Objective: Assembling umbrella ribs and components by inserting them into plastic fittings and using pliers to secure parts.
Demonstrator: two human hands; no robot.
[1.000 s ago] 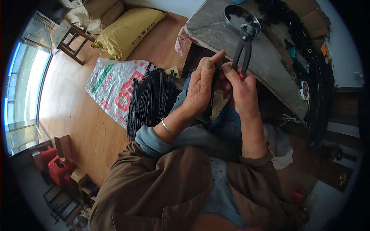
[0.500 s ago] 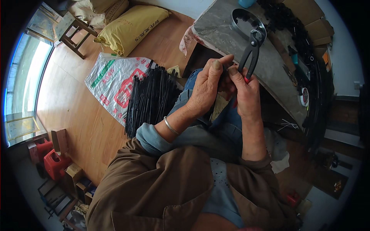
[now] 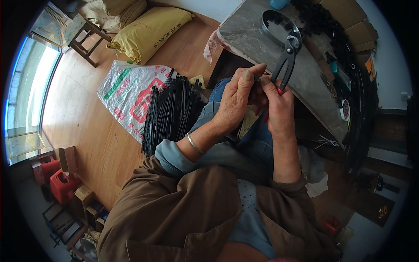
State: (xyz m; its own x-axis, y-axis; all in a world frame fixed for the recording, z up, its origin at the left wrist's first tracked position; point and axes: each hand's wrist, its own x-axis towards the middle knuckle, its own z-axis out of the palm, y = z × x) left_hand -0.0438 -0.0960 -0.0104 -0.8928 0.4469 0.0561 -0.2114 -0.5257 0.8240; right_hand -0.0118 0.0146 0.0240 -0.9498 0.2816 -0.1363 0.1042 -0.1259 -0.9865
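Since the earlier frame the pliers (image 3: 290,51) have tipped slightly farther right. We see them held in the right hand (image 3: 280,107), head pointing up, in front of the desk (image 3: 244,30) and overlapping the metal bowl's (image 3: 278,38) edge. They are dark grey with a rounded head, long handles and red lower down. The hand covers much of the grips. The left hand (image 3: 235,97) is curled close by; we cannot tell what its hidden fingers hold.

Black, bow-handled pincers (image 3: 289,51) — slanted right
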